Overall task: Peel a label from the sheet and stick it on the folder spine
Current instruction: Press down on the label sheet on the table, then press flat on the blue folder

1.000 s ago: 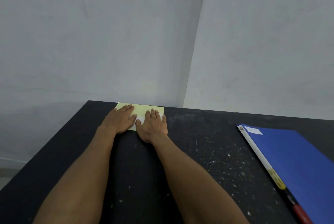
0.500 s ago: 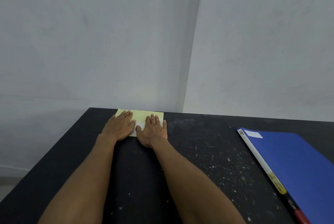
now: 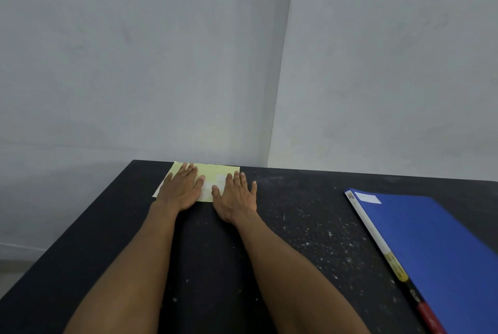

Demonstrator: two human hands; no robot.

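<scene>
A pale yellow label sheet with white labels lies flat at the far edge of the black table. My left hand rests palm down on its left half, fingers spread. My right hand lies flat on its right end, partly on the table. Neither hand grips anything. A blue folder lies at the right, apart from both hands. Its spine faces left, white with yellow, black and red parts. A small white label sits on the cover's far corner.
The black table is speckled with white flecks. Its far edge meets a grey wall corner. The table's left edge drops to the floor.
The view has tilted slightly, so the table sits lower in frame. My hands have spread a little apart on the sheet, showing more of the white labels between them.
</scene>
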